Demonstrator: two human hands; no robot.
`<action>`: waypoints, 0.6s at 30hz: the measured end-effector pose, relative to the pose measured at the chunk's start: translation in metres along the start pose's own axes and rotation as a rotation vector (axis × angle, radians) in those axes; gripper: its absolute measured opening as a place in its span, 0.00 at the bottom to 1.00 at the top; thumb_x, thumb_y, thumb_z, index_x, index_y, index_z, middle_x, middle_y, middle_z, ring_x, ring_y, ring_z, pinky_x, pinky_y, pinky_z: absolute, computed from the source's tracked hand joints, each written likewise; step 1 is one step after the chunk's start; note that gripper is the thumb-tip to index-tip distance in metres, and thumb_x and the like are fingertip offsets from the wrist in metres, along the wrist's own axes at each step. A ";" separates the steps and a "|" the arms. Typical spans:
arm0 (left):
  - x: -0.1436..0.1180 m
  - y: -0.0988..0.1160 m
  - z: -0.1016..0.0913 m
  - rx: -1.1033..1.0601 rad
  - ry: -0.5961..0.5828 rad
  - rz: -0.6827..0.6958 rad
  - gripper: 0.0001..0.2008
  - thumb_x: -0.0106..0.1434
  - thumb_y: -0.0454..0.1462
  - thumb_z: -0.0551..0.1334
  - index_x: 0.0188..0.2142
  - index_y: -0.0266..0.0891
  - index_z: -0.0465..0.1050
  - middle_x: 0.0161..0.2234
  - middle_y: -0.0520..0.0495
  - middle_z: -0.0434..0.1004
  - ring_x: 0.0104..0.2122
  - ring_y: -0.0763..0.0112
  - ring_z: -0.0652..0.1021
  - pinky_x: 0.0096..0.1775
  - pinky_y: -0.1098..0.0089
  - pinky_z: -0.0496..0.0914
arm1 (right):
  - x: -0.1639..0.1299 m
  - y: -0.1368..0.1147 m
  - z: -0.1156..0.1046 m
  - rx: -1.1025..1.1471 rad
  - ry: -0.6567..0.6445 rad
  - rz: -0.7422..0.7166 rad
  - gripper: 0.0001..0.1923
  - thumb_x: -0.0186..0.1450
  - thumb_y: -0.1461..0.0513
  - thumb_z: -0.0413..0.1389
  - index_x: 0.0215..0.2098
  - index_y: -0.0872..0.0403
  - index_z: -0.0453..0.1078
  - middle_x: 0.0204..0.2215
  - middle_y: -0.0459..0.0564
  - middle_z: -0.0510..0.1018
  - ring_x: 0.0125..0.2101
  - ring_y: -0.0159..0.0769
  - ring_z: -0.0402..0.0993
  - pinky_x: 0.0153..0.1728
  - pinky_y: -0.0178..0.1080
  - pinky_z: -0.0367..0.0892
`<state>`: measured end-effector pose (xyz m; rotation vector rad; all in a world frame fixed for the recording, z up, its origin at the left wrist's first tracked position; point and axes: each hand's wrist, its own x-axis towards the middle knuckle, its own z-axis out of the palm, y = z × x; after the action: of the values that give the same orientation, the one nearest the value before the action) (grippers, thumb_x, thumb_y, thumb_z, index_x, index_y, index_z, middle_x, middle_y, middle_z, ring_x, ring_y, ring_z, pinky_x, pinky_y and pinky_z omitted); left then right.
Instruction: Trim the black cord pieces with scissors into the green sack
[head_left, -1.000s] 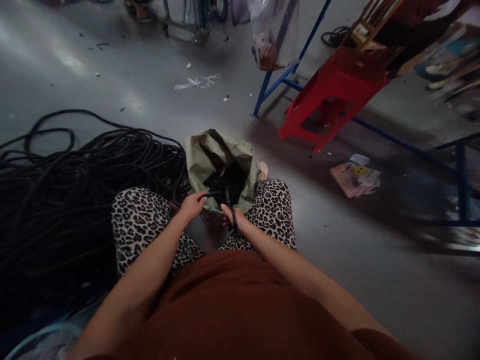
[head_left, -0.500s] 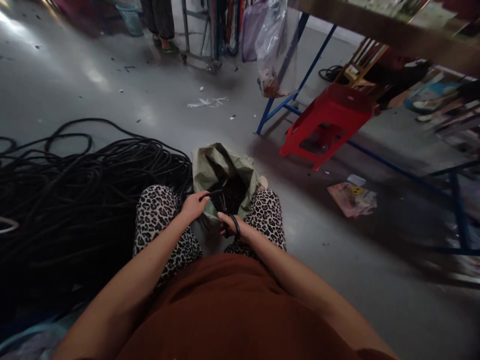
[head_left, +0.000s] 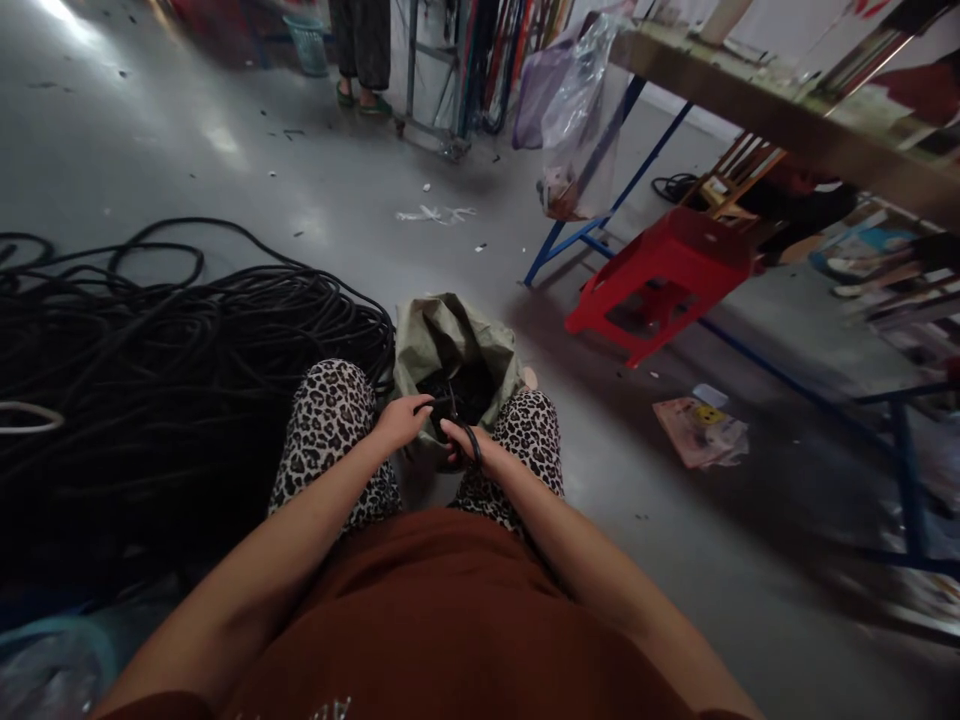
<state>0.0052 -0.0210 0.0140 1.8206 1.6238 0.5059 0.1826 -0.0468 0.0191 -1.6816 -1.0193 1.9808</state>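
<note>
Between my knees stands an open greenish woven sack [head_left: 491, 345] with dark pieces [head_left: 472, 385] inside, too small to make out. My left hand [head_left: 403, 422] is closed on a short black cord [head_left: 439, 403], its end pointing right over the sack's mouth. My right hand [head_left: 469, 445] grips black-handled scissors [head_left: 474, 443], whose blades point up toward the cord's end. Whether the blades touch the cord I cannot tell. A large heap of black cord [head_left: 225, 330] lies on the floor at my left.
A red plastic stool [head_left: 675, 270] lies tilted by a blue-legged table [head_left: 750, 100]. Clear plastic bags [head_left: 574, 120] hang from its corner. A printed packet [head_left: 697, 430] and white scraps [head_left: 435, 214] lie on the floor. Another person's legs [head_left: 361, 50] show at the back.
My left hand has moved slightly right and lower, closer to the scissors. The scissors' blades now sit by the cord's end. The whole view has shifted a little.
</note>
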 end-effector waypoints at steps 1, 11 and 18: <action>0.000 -0.001 0.001 0.009 -0.004 0.004 0.18 0.61 0.40 0.54 0.47 0.39 0.73 0.47 0.47 0.76 0.48 0.66 0.74 0.52 0.68 0.65 | 0.001 0.002 -0.001 0.003 -0.006 -0.003 0.24 0.59 0.46 0.56 0.33 0.60 0.69 0.24 0.48 0.72 0.17 0.27 0.68 0.17 0.29 0.63; -0.003 -0.002 0.010 0.038 -0.061 0.042 0.17 0.61 0.39 0.53 0.47 0.39 0.73 0.46 0.47 0.76 0.47 0.66 0.74 0.51 0.68 0.66 | 0.002 0.010 -0.004 0.004 0.050 0.013 0.23 0.59 0.47 0.55 0.26 0.60 0.66 0.21 0.49 0.72 0.19 0.29 0.69 0.20 0.30 0.65; -0.004 -0.006 0.016 -0.032 -0.045 0.036 0.18 0.61 0.40 0.53 0.47 0.40 0.74 0.46 0.47 0.76 0.47 0.65 0.74 0.50 0.68 0.67 | 0.003 0.016 -0.001 -0.055 0.102 0.049 0.24 0.61 0.44 0.52 0.26 0.58 0.65 0.19 0.51 0.72 0.17 0.34 0.71 0.16 0.33 0.65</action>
<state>0.0112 -0.0278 -0.0012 1.8279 1.5472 0.5006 0.1860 -0.0555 0.0061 -1.8332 -1.0136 1.8912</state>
